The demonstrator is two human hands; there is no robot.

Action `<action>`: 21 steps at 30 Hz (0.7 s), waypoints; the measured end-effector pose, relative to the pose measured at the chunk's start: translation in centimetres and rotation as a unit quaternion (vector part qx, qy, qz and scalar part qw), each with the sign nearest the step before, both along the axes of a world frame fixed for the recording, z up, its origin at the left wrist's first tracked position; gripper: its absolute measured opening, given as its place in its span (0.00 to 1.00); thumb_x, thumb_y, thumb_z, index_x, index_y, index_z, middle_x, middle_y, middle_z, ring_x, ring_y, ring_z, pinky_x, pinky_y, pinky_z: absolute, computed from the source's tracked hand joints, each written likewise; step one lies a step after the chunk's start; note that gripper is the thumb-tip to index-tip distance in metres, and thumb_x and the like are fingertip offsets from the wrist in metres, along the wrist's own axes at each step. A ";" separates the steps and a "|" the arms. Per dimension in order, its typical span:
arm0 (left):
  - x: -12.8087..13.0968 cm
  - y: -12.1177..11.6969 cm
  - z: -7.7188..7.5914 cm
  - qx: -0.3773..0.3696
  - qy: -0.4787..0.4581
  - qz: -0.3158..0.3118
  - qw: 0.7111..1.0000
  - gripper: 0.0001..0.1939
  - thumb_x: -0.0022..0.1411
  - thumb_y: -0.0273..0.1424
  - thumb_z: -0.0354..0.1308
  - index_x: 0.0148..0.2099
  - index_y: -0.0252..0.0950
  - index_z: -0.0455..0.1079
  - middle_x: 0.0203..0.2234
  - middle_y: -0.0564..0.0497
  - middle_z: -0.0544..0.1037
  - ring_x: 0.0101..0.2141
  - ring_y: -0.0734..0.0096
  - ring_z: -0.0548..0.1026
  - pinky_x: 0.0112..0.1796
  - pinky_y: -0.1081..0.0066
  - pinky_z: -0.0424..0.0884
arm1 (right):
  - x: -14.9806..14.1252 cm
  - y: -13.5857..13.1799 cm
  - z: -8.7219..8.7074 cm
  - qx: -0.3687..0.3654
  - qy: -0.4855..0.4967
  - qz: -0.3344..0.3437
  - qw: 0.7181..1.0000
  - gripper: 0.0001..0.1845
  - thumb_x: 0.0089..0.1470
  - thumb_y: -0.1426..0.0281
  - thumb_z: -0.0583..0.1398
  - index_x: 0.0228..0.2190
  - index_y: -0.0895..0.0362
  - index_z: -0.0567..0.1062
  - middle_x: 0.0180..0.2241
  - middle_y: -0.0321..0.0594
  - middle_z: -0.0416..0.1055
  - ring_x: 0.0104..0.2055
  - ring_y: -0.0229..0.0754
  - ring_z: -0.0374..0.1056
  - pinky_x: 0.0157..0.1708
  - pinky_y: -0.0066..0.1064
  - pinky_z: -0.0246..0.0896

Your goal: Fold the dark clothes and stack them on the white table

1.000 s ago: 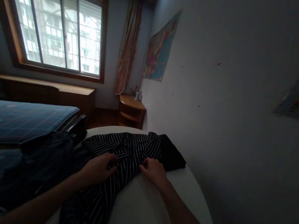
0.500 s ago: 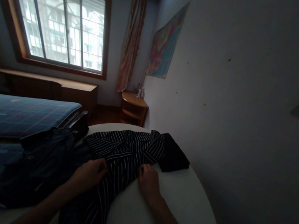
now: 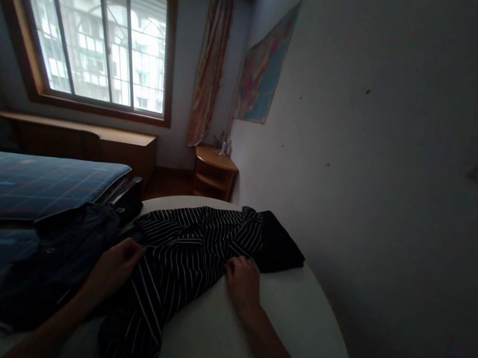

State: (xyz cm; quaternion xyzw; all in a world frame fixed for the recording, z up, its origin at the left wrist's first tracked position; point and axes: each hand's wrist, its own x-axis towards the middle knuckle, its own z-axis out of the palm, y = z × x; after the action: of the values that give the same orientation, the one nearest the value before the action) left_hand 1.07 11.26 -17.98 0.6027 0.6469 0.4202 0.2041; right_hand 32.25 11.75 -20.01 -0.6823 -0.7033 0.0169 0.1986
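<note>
A black garment with white stripes [image 3: 187, 262] lies rumpled across the white round table [image 3: 227, 350]. My left hand [image 3: 115, 265] pinches its left edge, thumb and fingers closed on the cloth. On the opposite edge my right hand [image 3: 243, 282] is closed with the fingertips on the striped cloth. Past my right hand lies a folded plain black cloth [image 3: 280, 245], touching the striped garment. A dark garment [image 3: 62, 259] spreads to the left of my left hand, partly hidden by my forearm.
Blue plaid mattresses [image 3: 26, 181] stand close along the table's left side. The white wall [image 3: 353, 211] runs along the right. A wooden corner shelf [image 3: 217, 160] and a desk [image 3: 126, 137] are at the back, below a window [image 3: 94, 30].
My left hand has moved left and drawn the garment's near left edge with it, spreading the striped cloth. My right hand has stayed near the right edge. The view has shifted slightly.
</note>
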 end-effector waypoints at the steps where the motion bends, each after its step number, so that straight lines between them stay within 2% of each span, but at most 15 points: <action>1: -0.2 0.1 0.3 0.010 -0.007 0.013 1.000 0.18 0.50 0.50 0.54 0.29 0.40 0.69 0.25 0.50 0.78 0.29 0.58 0.76 0.32 0.65 0.69 | 0.3 0.0 0.4 0.004 0.020 -0.007 1.000 0.14 0.65 0.67 0.51 0.39 0.54 0.76 0.40 0.42 0.77 0.44 0.46 0.71 0.46 0.36 0.57; 4: -0.8 0.2 0.9 0.029 -0.043 0.066 0.996 0.19 0.48 0.51 0.54 0.31 0.40 0.69 0.25 0.49 0.78 0.30 0.57 0.77 0.32 0.65 0.70 | 2.0 -0.3 1.8 0.037 0.115 -0.049 0.991 0.16 0.66 0.62 0.47 0.42 0.54 0.72 0.36 0.42 0.78 0.37 0.46 0.74 0.40 0.35 0.60; 7: -1.4 0.5 0.8 0.024 -0.082 0.090 0.992 0.21 0.48 0.51 0.56 0.33 0.39 0.71 0.27 0.48 0.79 0.33 0.56 0.78 0.32 0.64 0.71 | 4.1 -0.7 3.0 0.106 0.249 -0.045 0.962 0.17 0.65 0.57 0.48 0.42 0.54 0.69 0.37 0.44 0.77 0.37 0.48 0.74 0.38 0.35 0.64; 10: -1.5 0.7 0.2 0.006 -0.131 0.084 0.988 0.21 0.49 0.50 0.58 0.37 0.38 0.70 0.30 0.48 0.79 0.34 0.55 0.78 0.30 0.65 0.72 | 5.3 -0.9 3.0 0.136 0.344 0.035 0.928 0.17 0.64 0.59 0.48 0.47 0.55 0.66 0.46 0.48 0.75 0.47 0.47 0.73 0.48 0.37 0.66; 12: -1.4 0.9 -0.2 0.004 -0.189 0.074 0.979 0.22 0.52 0.49 0.57 0.42 0.38 0.68 0.36 0.46 0.79 0.37 0.54 0.79 0.32 0.64 0.75 | 5.5 -0.9 2.0 0.100 0.338 0.111 0.929 0.21 0.62 0.64 0.49 0.55 0.56 0.62 0.56 0.49 0.69 0.57 0.45 0.67 0.57 0.39 0.60; 14: -0.8 0.8 -0.3 0.027 -0.199 0.062 0.978 0.23 0.53 0.46 0.58 0.47 0.38 0.65 0.46 0.42 0.77 0.45 0.52 0.77 0.38 0.59 0.76 | 5.2 -0.8 0.6 0.040 0.283 0.162 0.944 0.29 0.60 0.69 0.51 0.61 0.56 0.54 0.63 0.48 0.61 0.64 0.43 0.58 0.63 0.41 0.53; 16: 0.3 0.0 -0.1 0.086 -0.108 0.048 0.989 0.25 0.53 0.44 0.59 0.51 0.38 0.64 0.56 0.39 0.70 0.55 0.48 0.70 0.49 0.52 0.71 | 4.9 -0.7 -0.6 0.001 0.217 0.150 0.965 0.34 0.56 0.72 0.52 0.64 0.57 0.52 0.64 0.48 0.58 0.65 0.44 0.55 0.64 0.42 0.50; 18: 1.8 -1.3 0.2 0.140 0.037 0.001 0.989 0.25 0.54 0.43 0.60 0.52 0.39 0.66 0.61 0.40 0.64 0.61 0.47 0.62 0.58 0.49 0.62 | 4.6 -0.6 -1.1 0.001 0.154 0.087 0.984 0.34 0.53 0.74 0.54 0.62 0.60 0.57 0.62 0.51 0.61 0.64 0.47 0.57 0.62 0.41 0.52; 19: 2.6 -2.2 0.4 0.144 0.094 -0.044 0.984 0.23 0.54 0.43 0.60 0.51 0.40 0.68 0.61 0.42 0.65 0.61 0.48 0.62 0.59 0.49 0.59 | 4.5 -0.6 -1.1 0.009 0.120 0.050 0.991 0.32 0.52 0.75 0.54 0.59 0.61 0.61 0.59 0.53 0.63 0.62 0.49 0.59 0.61 0.41 0.54; 21: 4.3 -4.0 0.6 0.074 0.177 -0.154 0.969 0.20 0.54 0.42 0.62 0.49 0.44 0.71 0.56 0.46 0.71 0.56 0.51 0.67 0.58 0.52 0.61 | 4.2 -0.6 -0.9 0.019 0.049 -0.004 0.999 0.26 0.51 0.75 0.56 0.53 0.63 0.68 0.54 0.55 0.67 0.58 0.53 0.61 0.59 0.41 0.56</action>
State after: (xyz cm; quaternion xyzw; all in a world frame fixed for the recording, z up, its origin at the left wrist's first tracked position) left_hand 5.33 7.27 -17.35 0.7736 0.5390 0.3168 0.1034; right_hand 36.46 11.17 -20.86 -0.6798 -0.6899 0.0366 0.2460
